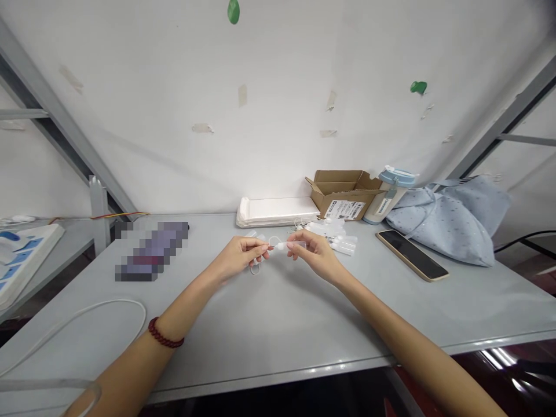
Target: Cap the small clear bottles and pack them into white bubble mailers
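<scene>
In the head view, your two hands meet over the middle of the worktop (282, 330), with a small plastic piece (281, 246) stretched between them. Its long axis runs roughly left to right: the white end with a thin loop points towards your left hand (243, 253), and the clear body lies in your right hand (315, 252). Both hands are equally near. Your right grip is nearly closed, thumb and fingers pinching the clear body; your left grip is pinched together at the loop end, though the fingertips are too small to show exactly which part they hold. The piece looks slim and see-through. Similar clear pieces (345, 245) lie just beyond your right hand.
</scene>
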A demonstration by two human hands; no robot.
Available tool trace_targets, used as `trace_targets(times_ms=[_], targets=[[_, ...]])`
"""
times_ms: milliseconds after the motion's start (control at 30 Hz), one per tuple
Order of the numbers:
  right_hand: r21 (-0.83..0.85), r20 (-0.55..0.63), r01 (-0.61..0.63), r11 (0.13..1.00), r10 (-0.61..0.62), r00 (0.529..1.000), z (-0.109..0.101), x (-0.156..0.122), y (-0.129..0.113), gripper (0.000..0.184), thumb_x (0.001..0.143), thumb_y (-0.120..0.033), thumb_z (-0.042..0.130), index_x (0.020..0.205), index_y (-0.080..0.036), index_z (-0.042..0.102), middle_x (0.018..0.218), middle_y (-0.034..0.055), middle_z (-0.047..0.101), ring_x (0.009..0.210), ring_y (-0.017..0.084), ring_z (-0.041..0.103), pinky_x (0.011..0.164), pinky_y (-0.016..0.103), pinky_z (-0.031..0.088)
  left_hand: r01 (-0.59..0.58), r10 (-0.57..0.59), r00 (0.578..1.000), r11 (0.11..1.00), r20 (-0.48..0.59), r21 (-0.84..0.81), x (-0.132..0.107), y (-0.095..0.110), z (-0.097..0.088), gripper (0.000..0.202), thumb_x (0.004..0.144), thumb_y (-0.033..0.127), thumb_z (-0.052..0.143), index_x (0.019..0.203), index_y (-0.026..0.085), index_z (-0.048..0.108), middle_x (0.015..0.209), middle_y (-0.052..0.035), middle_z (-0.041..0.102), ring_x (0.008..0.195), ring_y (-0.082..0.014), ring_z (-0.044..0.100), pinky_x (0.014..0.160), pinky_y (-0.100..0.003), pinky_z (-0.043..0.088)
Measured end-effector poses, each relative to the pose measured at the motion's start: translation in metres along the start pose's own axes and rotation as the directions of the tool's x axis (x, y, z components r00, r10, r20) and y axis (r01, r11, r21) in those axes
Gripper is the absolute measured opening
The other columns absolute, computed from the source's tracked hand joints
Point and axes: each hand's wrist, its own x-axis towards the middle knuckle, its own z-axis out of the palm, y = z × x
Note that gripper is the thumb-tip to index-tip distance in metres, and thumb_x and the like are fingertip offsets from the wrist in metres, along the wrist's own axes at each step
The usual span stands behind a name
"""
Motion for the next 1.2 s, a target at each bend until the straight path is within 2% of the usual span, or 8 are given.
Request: trace_targets(times_ms=[267, 500, 800, 967, 1200], targets=[[0.009, -0.002, 0.007, 1.0, -0.007, 1.0, -0.0006, 0.001, 0.0037, 0.025, 0.082, -0.041, 0.054, 0.087, -0.018, 0.06, 0.074, 0.0029, 0.065, 0.066, 0.014, 0.059, 0.065, 0.029, 0.044, 0.028, -0.028, 1.0, 0.999, 0.005, -0.019, -0.0019, 0.0029, 0.0013, 0.033, 0.074, 0.045, 0.061, 0.083, 0.014, 0.07, 0.075, -0.0048, 0.063, 0.061, -0.0108, 0.048, 0.055, -0.024, 0.039], [0.029, 0.002, -0.009, 1.0, 0.009, 1.0, -0.0006, 0.0003, 0.0011, 0.029, 0.08, -0.045, 0.055, 0.087, -0.017, 0.06, 0.071, 0.003, 0.065, 0.064, 0.014, 0.058, 0.065, 0.028, 0.043, -0.002, 0.002, 1.0, 1.0, 0.018, -0.004, 0.0008, -0.0021, -0.0004, 0.034, 0.074, 0.047, 0.06, 0.083, 0.015, 0.069, 0.076, -0.0055, 0.065, 0.063, -0.012, 0.05, 0.054, -0.024, 0.039], [0.143, 0.032, -0.061, 0.988, 0.057, 0.998, 0.0012, 0.0014, 0.0006, 0.03, 0.08, -0.046, 0.056, 0.083, -0.016, 0.058, 0.065, 0.0002, 0.06, 0.06, 0.012, 0.055, 0.065, 0.028, 0.044, -0.02, 0.019, 0.999, 0.999, 0.038, 0.037, 0.0005, -0.0024, -0.001, 0.033, 0.076, 0.045, 0.057, 0.081, 0.015, 0.069, 0.08, -0.0066, 0.066, 0.064, -0.0123, 0.05, 0.053, -0.023, 0.039], [0.13, 0.032, -0.075, 0.989, 0.072, 0.997, 0.0022, 0.0014, 0.0004, 0.029, 0.08, -0.045, 0.056, 0.083, -0.016, 0.058, 0.065, -0.0005, 0.059, 0.06, 0.012, 0.055, 0.065, 0.028, 0.044, -0.012, 0.011, 1.0, 1.0, 0.025, 0.028, -0.0003, -0.002, 0.0001, 0.032, 0.076, 0.043, 0.058, 0.086, 0.015, 0.07, 0.078, -0.0058, 0.066, 0.062, -0.0114, 0.051, 0.052, -0.023, 0.041], [0.089, -0.001, -0.055, 0.995, 0.055, 0.998, 0.0047, -0.0002, 0.0024, 0.027, 0.082, -0.042, 0.053, 0.086, -0.016, 0.059, 0.067, -0.0003, 0.059, 0.061, 0.012, 0.054, 0.063, 0.027, 0.041, -0.019, 0.018, 0.999, 0.999, 0.032, 0.029, -0.0021, -0.0017, 0.0033, 0.03, 0.076, 0.041, 0.058, 0.081, 0.014, 0.071, 0.08, -0.0063, 0.065, 0.062, -0.0117, 0.05, 0.053, -0.024, 0.042]])
